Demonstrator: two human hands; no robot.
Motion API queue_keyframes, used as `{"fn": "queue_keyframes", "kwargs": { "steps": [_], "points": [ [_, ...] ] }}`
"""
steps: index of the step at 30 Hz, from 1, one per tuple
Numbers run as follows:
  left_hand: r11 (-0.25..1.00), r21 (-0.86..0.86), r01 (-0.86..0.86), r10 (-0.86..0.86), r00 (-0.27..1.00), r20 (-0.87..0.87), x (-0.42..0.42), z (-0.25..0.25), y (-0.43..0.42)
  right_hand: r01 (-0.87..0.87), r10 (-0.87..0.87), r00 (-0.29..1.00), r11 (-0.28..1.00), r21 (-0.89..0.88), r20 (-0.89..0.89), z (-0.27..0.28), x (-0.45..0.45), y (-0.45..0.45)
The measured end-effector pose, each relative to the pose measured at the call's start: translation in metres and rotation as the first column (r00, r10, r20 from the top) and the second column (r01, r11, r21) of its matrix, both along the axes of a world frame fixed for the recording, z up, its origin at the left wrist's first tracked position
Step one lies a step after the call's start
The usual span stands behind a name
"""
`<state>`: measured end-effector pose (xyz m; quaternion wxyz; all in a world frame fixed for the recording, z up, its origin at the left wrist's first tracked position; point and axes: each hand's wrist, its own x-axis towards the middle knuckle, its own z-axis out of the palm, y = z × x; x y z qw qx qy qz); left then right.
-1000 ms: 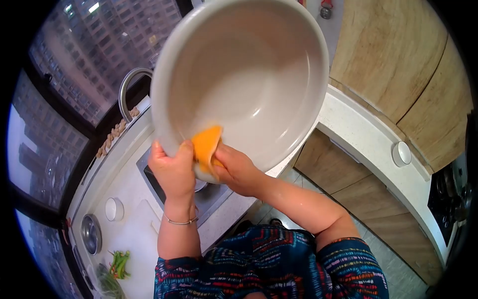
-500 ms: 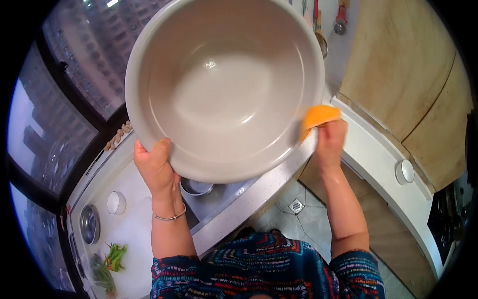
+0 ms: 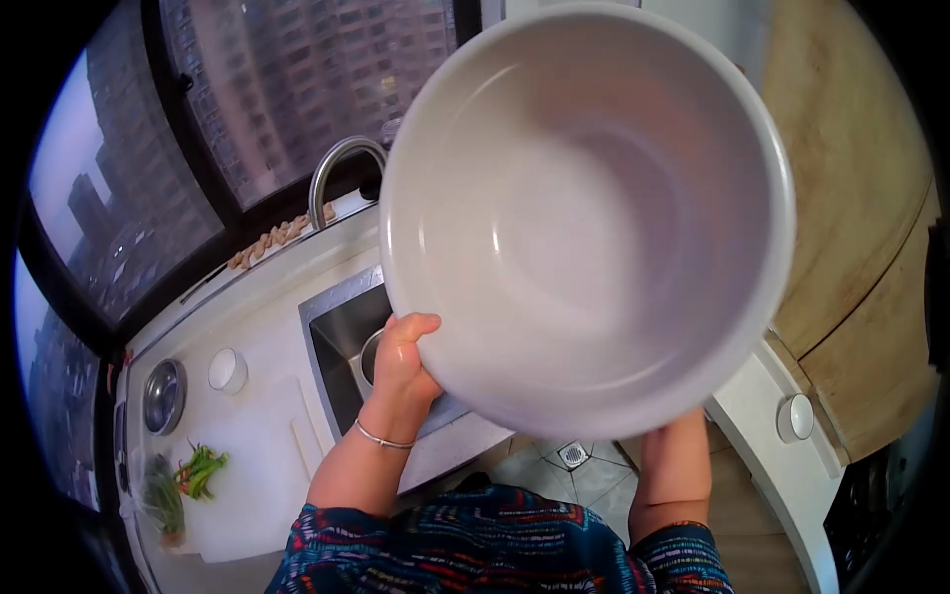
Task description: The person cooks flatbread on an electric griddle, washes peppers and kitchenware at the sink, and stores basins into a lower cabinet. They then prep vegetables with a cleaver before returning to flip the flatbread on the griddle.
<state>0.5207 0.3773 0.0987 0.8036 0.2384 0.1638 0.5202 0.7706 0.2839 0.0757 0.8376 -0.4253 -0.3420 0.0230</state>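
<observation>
A large whitish plastic basin (image 3: 465, 198) is held up before me, its inside facing me and its rim tilted. My left hand (image 3: 401, 361) grips the rim at the lower left, with the thumb over the inner edge and the fingers behind. A thin bracelet (image 3: 384, 436) circles that wrist. My right forearm (image 3: 678, 470) reaches up behind the lower right of the basin. The basin hides my right hand, so its fingers and anything in them cannot be seen.
A steel sink (image 3: 341, 332) with a metal bowl and a curved faucet (image 3: 319, 183) lies left of the basin. Green peppers (image 3: 201, 469), a bagged vegetable (image 3: 161, 500), a steel bowl (image 3: 164, 396) and a white bowl (image 3: 228, 371) rest on the left counter. Another white bowl (image 3: 795, 418) stands right.
The basin has moved right and slightly down within the view, uncovering the sink and faucet. My right hand, earlier at the rim with an orange cloth, has gone behind the basin.
</observation>
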Motion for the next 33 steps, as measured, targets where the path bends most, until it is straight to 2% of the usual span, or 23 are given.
{"fn": "queue_keyframes", "kwargs": {
  "steps": [2,3,5,7,9,10,13,16,18,19,21,22,24,26,27,29,30,31,32,33],
  "points": [
    [0.989,-0.062,0.133,-0.134,0.991,-0.013,-0.006,-0.005,-0.006,-0.063,0.062,0.997,0.997,-0.034,-0.05,-0.002,0.019,-0.009],
    [0.992,-0.075,0.103,-0.104,0.995,0.001,-0.01,-0.017,-0.005,-0.093,0.089,0.993,0.994,-0.055,-0.072,-0.005,0.023,-0.01],
    [0.949,0.01,0.316,-0.315,0.948,-0.053,-0.024,-0.05,-0.002,-0.171,0.159,0.98,0.98,-0.104,-0.118,-0.017,0.025,-0.009],
    [0.949,-0.108,0.295,-0.307,0.945,-0.111,-0.019,-0.053,-0.015,-0.279,0.251,0.953,0.947,-0.16,-0.171,-0.03,0.025,-0.003],
    [0.944,-0.217,0.247,-0.273,0.957,-0.096,-0.005,-0.062,-0.033,-0.395,0.348,0.909,0.895,-0.208,-0.229,-0.041,0.024,0.002],
    [0.955,-0.229,0.19,-0.213,0.974,-0.082,-0.001,-0.064,-0.041,-0.464,0.406,0.876,0.858,-0.222,-0.26,-0.045,0.019,0.005],
    [0.949,-0.252,0.188,-0.201,0.979,-0.025,-0.004,-0.054,-0.062,-0.632,0.535,0.765,0.732,-0.255,-0.36,-0.062,0.005,0.014],
    [0.95,-0.282,0.13,-0.158,0.985,-0.077,-0.012,-0.044,-0.06,-0.785,0.634,0.611,0.563,-0.259,-0.475,-0.076,-0.02,0.033],
    [0.969,-0.241,-0.062,0.057,0.998,-0.029,-0.02,-0.046,-0.059,-0.864,0.671,0.496,0.441,-0.242,-0.55,-0.081,-0.04,0.039],
    [0.966,-0.248,-0.067,0.063,0.998,-0.025,-0.027,-0.05,-0.058,-0.896,0.681,0.441,0.379,-0.233,-0.585,-0.084,-0.052,0.04],
    [0.944,-0.15,-0.295,0.309,0.947,0.085,-0.044,-0.059,-0.052,-0.944,0.69,0.328,0.256,-0.206,-0.646,-0.088,-0.075,0.04],
    [0.942,-0.152,-0.299,0.313,0.946,0.082,-0.053,-0.066,-0.049,-0.963,0.683,0.271,0.197,-0.186,-0.678,-0.093,-0.087,0.041],
    [0.827,-0.086,-0.556,0.56,0.827,0.041,-0.08,-0.073,-0.054,-0.985,0.667,0.165,0.077,-0.153,-0.726,-0.096,-0.113,0.039],
    [0.671,-0.03,-0.74,0.737,0.671,-0.075,-0.117,-0.091,-0.061,-0.99,0.652,0.086,-0.03,-0.138,-0.753,-0.097,-0.139,0.033],
    [0.624,0.11,-0.773,0.781,0.617,-0.097,-0.14,-0.085,-0.076,-0.985,0.653,0.062,-0.081,-0.152,-0.754,-0.096,-0.154,0.03],
    [0.585,0.168,-0.793,0.81,0.566,-0.151,-0.196,-0.085,-0.113,-0.95,0.743,0.137,-0.089,-0.299,-0.655,-0.088,-0.19,0.019],
    [0.565,0.196,-0.801,0.824,0.538,-0.177,-0.225,-0.085,-0.131,-0.886,0.827,0.239,-0.028,-0.462,-0.509,-0.08,-0.215,0.012],
    [0.408,0.029,-0.913,0.905,0.399,-0.147,-0.242,-0.082,-0.147,-0.793,0.88,0.33,0.063,-0.606,-0.341,-0.072,-0.24,0.006],
    [0.399,-0.058,-0.915,0.912,0.403,-0.077,-0.263,-0.081,-0.164,-0.632,0.94,0.34,0.245,-0.735,0.022,-0.077,-0.262,0.008],
    [0.355,-0.08,-0.932,0.927,0.361,-0.097,-0.273,-0.074,-0.181,-0.401,0.966,0.216,0.221,-0.889,0.143,-0.085,-0.284,0.019]
  ]
}}
